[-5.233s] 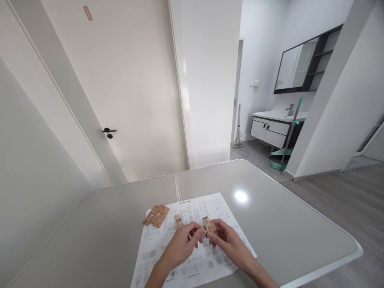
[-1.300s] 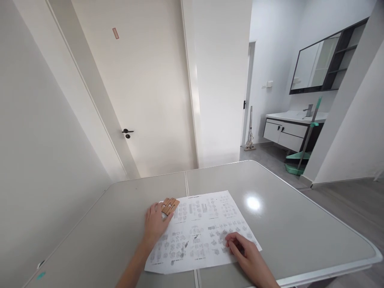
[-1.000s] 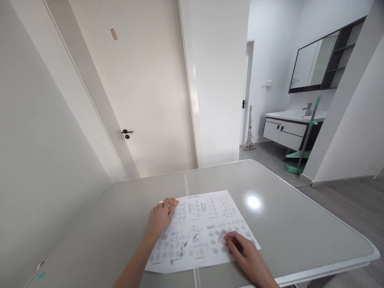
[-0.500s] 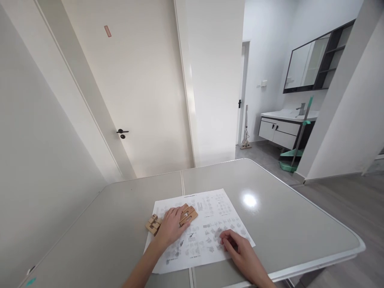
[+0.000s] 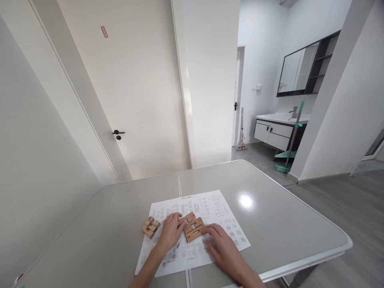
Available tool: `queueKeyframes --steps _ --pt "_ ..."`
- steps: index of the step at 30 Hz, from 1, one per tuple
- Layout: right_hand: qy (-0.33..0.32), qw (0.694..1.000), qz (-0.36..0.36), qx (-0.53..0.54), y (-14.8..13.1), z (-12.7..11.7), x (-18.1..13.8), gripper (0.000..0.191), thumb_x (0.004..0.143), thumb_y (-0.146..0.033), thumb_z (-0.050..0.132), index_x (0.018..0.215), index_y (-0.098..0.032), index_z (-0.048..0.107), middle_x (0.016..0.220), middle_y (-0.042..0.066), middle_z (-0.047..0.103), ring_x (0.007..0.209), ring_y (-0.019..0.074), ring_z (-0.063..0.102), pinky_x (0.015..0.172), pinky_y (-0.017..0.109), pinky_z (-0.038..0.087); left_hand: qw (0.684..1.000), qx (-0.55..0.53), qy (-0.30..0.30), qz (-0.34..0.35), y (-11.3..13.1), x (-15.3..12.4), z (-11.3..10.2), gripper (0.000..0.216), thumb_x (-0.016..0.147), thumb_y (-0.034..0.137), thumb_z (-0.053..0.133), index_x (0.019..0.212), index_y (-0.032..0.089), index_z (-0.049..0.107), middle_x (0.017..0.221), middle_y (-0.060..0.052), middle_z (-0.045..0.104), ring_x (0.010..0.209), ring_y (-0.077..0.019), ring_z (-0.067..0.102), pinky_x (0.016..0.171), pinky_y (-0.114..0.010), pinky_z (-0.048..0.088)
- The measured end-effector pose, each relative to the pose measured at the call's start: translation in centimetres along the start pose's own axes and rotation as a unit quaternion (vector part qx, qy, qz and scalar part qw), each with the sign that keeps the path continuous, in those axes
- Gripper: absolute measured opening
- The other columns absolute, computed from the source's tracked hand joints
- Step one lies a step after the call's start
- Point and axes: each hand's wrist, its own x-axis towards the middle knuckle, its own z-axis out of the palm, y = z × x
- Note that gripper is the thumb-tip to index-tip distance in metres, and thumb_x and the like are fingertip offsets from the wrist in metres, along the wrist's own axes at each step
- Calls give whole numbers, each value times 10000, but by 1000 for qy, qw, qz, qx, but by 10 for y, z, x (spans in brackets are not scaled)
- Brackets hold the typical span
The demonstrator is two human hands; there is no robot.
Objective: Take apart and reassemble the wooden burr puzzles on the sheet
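Observation:
Flat wooden puzzle pieces (image 5: 194, 232) with slots cut in them lie side by side on the printed sheet (image 5: 237, 240). One of them bears a dark number. My left hand (image 5: 170, 233) has its thumb and fingers closed about the left end of the upper piece. From the right, my right hand (image 5: 223, 247) reaches in with thumb and fingers apart, its fingertips touching the right end of the lower pieces. Left of my left hand, a small cluster of interlocked wooden blocks (image 5: 151, 227) rests at the sheet's left edge.
The grey table (image 5: 276, 224) has a seam down its middle and a pale raised rim. Beyond it stand a closed door (image 5: 144, 100), a washbasin cabinet (image 5: 273, 134), a mop (image 5: 241, 132) and a green dustpan (image 5: 282, 167).
My right hand has moved left and forward to the slotted pieces and its fingers have opened out. The pieces have shifted nearer and turned, with my left hand now at their left end.

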Motion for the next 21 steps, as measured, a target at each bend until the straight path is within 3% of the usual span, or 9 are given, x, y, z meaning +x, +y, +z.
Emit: queueKeyframes --steps 3,6,12,16,19,21 --pt "-14 997 -61 -46 -6 10 17 381 869 -73 583 1207 -247 600 1269 85 644 1233 297 540 1057 463 468 1000 -26 -5 8 1 2 0 249 941 405 492 939 207 642 1021 -105 693 1017 -297 633 890 -400 469" --pt "-31 995 -65 -72 -5 18 27 411 847 -57 641 1215 -236 600 1249 81 650 1222 307 524 1043 477 476 998 -58 2 16 6 1 -4 293 942 441 480 838 215 634 971 -100 684 983 -294 628 885 -391 463" --pt "-41 996 -41 -65 6 22 27 145 881 -135 683 996 -219 658 1109 81 658 1072 316 572 925 483 509 988 -152 11 -6 22 -11 -17 432 968 587 412 835 228 611 830 -47 700 788 -244 635 748 -335 470" --pt "-16 999 -20 -38 11 18 20 135 964 -188 575 1069 -207 657 1113 110 644 1057 312 580 909 475 505 977 -213 7 -22 32 -22 -26 489 945 655 420 871 221 633 834 -44 723 709 -213 625 652 -296 450" --pt "35 995 55 80 11 12 16 229 1006 -382 545 1078 -200 662 1069 110 645 1008 293 594 901 445 510 968 -249 -3 -31 38 -28 -30 526 933 679 425 890 207 654 849 -62 738 689 -205 627 602 -281 431" --pt "70 973 120 185 9 6 17 391 1004 -538 510 1114 -196 664 1028 94 659 935 264 621 867 403 527 963 -269 -16 -32 44 -32 -31 530 942 672 420 904 200 659 863 -69 745 659 -190 619 582 -274 425"
